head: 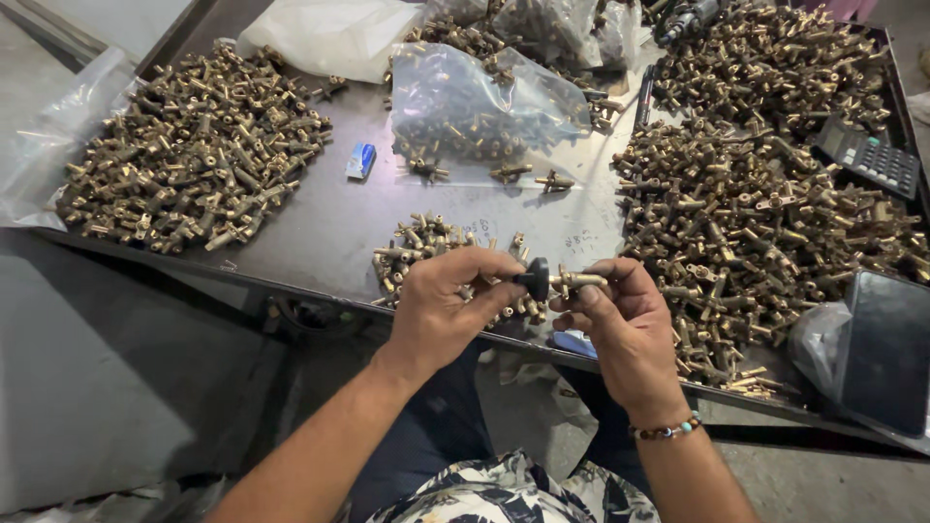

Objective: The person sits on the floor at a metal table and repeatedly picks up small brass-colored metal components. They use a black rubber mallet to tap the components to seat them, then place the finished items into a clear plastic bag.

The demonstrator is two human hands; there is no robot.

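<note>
Brass valve fitting (578, 281) lies horizontal between the two hands, above the near edge of the steel worktop (320, 232). Its long axis runs left to right, roughly parallel to that edge. The right hand (625, 324) grasps the fitting's body, fingers curled under it and thumb on top. The black knob (536, 278) sits on the fitting's left end, facing the left hand (441, 305). The left fingers (484, 266) are closed on a thin dark stem that meets the knob; whether they hold a tool or only the knob's own shaft cannot be told. The two hands are just apart, with the knob between them. The left hand is nearer the knob; the right hand is nearer the fitting's free end, which points toward the right edge.

A small pile of brass fittings (426, 247) lies on the worktop directly beyond the left hand. A large heap (756, 213) fills the right side, and another heap (194, 155) the far left corner. A clear bag of parts (475, 107) lies toward the far edge. A calculator (869, 157) rests at the right edge.
</note>
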